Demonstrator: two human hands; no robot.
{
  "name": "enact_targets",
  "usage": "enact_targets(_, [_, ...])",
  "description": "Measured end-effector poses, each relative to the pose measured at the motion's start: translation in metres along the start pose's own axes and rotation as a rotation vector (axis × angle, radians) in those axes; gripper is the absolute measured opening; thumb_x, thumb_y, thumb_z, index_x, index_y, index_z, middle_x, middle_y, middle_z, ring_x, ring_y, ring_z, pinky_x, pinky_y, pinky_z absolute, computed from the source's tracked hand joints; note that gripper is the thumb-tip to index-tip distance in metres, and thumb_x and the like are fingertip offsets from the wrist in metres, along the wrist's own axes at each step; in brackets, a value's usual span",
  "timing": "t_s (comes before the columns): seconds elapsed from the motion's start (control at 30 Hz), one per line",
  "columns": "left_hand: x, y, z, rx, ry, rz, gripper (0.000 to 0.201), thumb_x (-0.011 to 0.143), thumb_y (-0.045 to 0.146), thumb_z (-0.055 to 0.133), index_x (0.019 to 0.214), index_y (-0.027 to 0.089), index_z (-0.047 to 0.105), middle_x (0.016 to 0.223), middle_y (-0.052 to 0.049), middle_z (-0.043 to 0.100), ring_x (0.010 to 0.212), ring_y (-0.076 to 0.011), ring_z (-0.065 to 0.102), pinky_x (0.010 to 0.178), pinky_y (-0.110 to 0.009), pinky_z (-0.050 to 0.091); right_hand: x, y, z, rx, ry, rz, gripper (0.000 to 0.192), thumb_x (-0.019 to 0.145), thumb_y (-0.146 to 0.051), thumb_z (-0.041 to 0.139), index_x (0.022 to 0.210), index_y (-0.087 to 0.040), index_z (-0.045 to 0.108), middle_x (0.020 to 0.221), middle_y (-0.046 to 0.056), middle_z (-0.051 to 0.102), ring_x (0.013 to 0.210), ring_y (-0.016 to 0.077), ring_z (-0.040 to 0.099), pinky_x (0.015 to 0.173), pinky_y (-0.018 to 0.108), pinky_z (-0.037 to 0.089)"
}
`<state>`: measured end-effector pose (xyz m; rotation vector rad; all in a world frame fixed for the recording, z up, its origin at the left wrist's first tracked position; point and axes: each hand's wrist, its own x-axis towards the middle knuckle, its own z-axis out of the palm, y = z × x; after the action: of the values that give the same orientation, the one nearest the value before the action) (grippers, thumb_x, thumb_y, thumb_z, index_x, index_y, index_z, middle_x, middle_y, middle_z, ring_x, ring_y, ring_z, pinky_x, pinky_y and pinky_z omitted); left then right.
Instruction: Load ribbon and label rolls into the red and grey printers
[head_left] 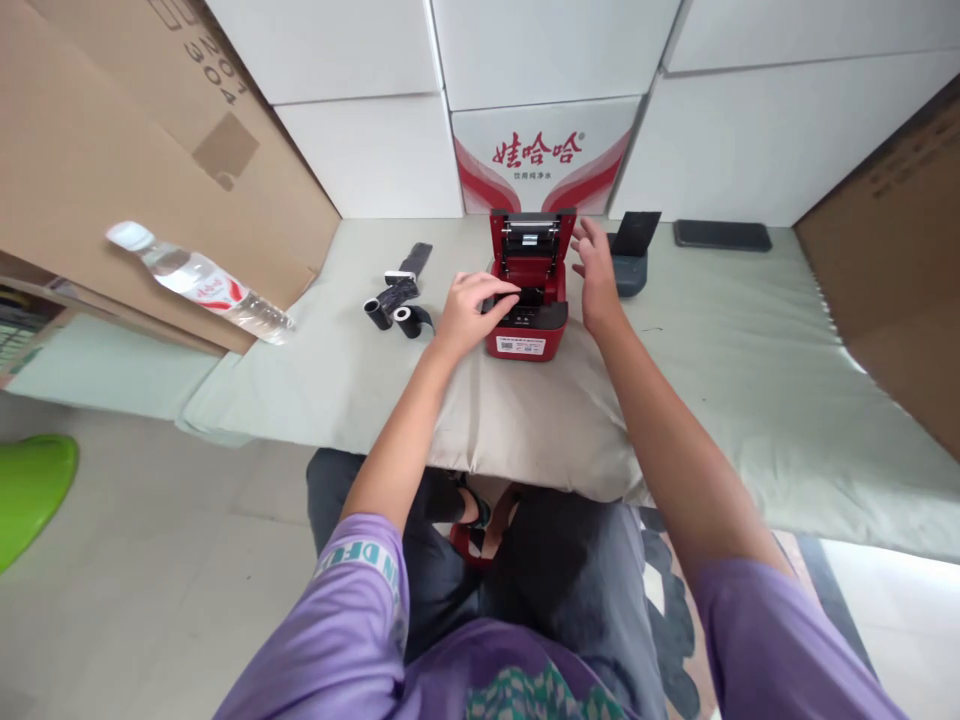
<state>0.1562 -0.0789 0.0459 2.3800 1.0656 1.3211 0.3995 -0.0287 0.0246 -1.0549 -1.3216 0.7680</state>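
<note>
A small red and black printer [527,345] stands on the cloth-covered table with its lid [532,235] raised. Inside the lid a dark roller shows. My left hand [472,308] reaches over the printer's left front, thumb and forefinger closed together at the opening; what they pinch, if anything, is hidden. Beside the right edge of the lid is my right hand [596,270], its fingers apart and nothing in them. Just behind that hand sits a dark grey device [631,270] with a black upright panel. Black ribbon rolls [409,320] lie to the left.
A plastic water bottle [214,285] lies tilted at the left, by a large cardboard box [150,130]. White boxes [540,160] line the back. A black phone [721,235] lies at the back right. Another cardboard box [892,230] bounds the right side.
</note>
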Motion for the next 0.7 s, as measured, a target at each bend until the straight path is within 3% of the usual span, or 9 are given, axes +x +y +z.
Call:
enact_targets(0.1, [-0.004, -0.005, 0.007, -0.020, 0.090, 0.041, 0.022, 0.103, 0.042, 0.067, 0.101, 0.025, 0.081, 0.102, -0.005, 0.083, 0.102, -0.0211, 0.073, 0.104, -0.044, 0.050, 0.016, -0.016, 0.005, -0.005, -0.024, -0.018, 0.055, 0.096, -0.076, 0.053, 0.128, -0.033, 0.066, 0.146, 0.007, 0.067, 0.144, 0.0304, 0.060, 0.124, 0.053, 0.049])
enact_targets(0.23, [-0.009, -0.002, 0.013, 0.062, 0.116, 0.134, 0.027, 0.105, 0.046, 0.063, 0.096, 0.029, 0.082, 0.112, -0.005, 0.081, 0.113, -0.0235, 0.068, 0.109, -0.049, 0.050, -0.004, -0.024, 0.010, 0.054, 0.058, -0.121, 0.042, 0.097, -0.065, 0.054, 0.087, -0.028, 0.071, 0.102, 0.005, 0.074, 0.112, 0.0277, 0.071, 0.117, 0.053, 0.054])
enact_targets(0.3, [-0.012, 0.000, 0.015, 0.091, 0.122, 0.178, 0.029, 0.104, 0.051, 0.063, 0.096, 0.031, 0.082, 0.121, -0.006, 0.078, 0.120, -0.0252, 0.065, 0.112, -0.052, 0.048, -0.021, -0.018, 0.010, 0.069, 0.056, -0.161, 0.036, 0.094, -0.059, 0.062, 0.079, -0.027, 0.068, 0.103, 0.005, 0.075, 0.117, 0.0286, 0.069, 0.121, 0.054, 0.051])
enact_targets(0.4, [-0.015, -0.002, 0.018, 0.038, 0.125, 0.147, 0.037, 0.103, 0.062, 0.061, 0.100, 0.031, 0.083, 0.132, -0.007, 0.074, 0.131, -0.0278, 0.062, 0.119, -0.054, 0.045, -0.038, 0.001, 0.011, 0.119, 0.029, -0.151, 0.031, 0.087, -0.057, 0.070, 0.103, -0.030, 0.073, 0.132, 0.003, 0.073, 0.141, 0.0301, 0.060, 0.129, 0.054, 0.044])
enact_targets(0.47, [-0.015, -0.010, 0.020, -0.067, 0.165, 0.018, 0.046, 0.101, 0.070, 0.059, 0.113, 0.032, 0.081, 0.144, -0.007, 0.069, 0.142, -0.0290, 0.057, 0.123, -0.053, 0.044, -0.041, 0.016, 0.014, 0.192, 0.014, -0.072, 0.051, 0.084, -0.061, 0.071, 0.127, -0.035, 0.067, 0.149, 0.002, 0.066, 0.149, 0.0302, 0.054, 0.131, 0.055, 0.042])
enact_targets(0.57, [-0.012, -0.024, 0.027, -0.350, 0.267, -0.368, 0.056, 0.100, 0.072, 0.060, 0.142, 0.035, 0.067, 0.162, -0.006, 0.059, 0.154, -0.0273, 0.052, 0.127, -0.048, 0.045, -0.042, 0.028, 0.019, 0.250, -0.031, 0.067, 0.073, 0.082, -0.067, 0.066, 0.146, -0.035, 0.054, 0.159, 0.004, 0.060, 0.151, 0.0315, 0.054, 0.130, 0.058, 0.044])
enact_targets(0.63, [-0.009, -0.029, 0.033, -0.596, 0.229, -0.645, 0.058, 0.100, 0.067, 0.060, 0.148, 0.033, 0.061, 0.161, -0.007, 0.060, 0.152, -0.0272, 0.056, 0.124, -0.047, 0.049, -0.043, 0.028, 0.022, 0.232, -0.052, 0.122, 0.078, 0.083, -0.069, 0.062, 0.151, -0.034, 0.050, 0.161, 0.006, 0.059, 0.149, 0.0327, 0.057, 0.127, 0.060, 0.047])
enact_targets(0.7, [-0.008, -0.030, 0.037, -0.816, 0.120, -0.783, 0.055, 0.101, 0.062, 0.057, 0.141, 0.027, 0.066, 0.150, -0.010, 0.070, 0.144, -0.0287, 0.064, 0.118, -0.047, 0.055, -0.043, 0.025, 0.023, 0.209, -0.063, 0.144, 0.080, 0.083, -0.068, 0.060, 0.154, -0.034, 0.048, 0.161, 0.006, 0.060, 0.146, 0.0335, 0.059, 0.125, 0.062, 0.050])
